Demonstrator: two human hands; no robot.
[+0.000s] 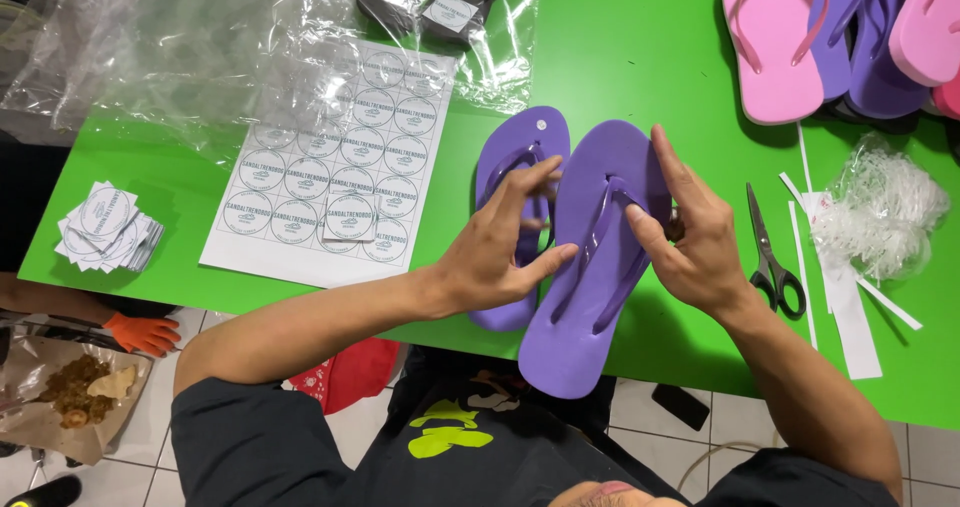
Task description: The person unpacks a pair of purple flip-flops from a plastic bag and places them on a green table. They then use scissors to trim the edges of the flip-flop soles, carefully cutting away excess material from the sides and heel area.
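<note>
Two purple flip-flops lie side by side at the near edge of a green table [640,47]. The right flip-flop [590,297] overhangs the table edge toward me. My right hand [690,237] grips its right side near the toe, fingers on the strap. My left hand [500,247] rests between the two, fingers on the strap of the left flip-flop [520,152], thumb touching the right one.
A white sheet of round stickers [330,167] lies to the left, with a stack of cut stickers [105,227] beyond it and clear plastic bags [200,37] behind. Scissors [772,257], paper strips and a bundle of white plastic ties [880,212] lie on the right. Pink and purple flip-flops [830,37] are stacked far right.
</note>
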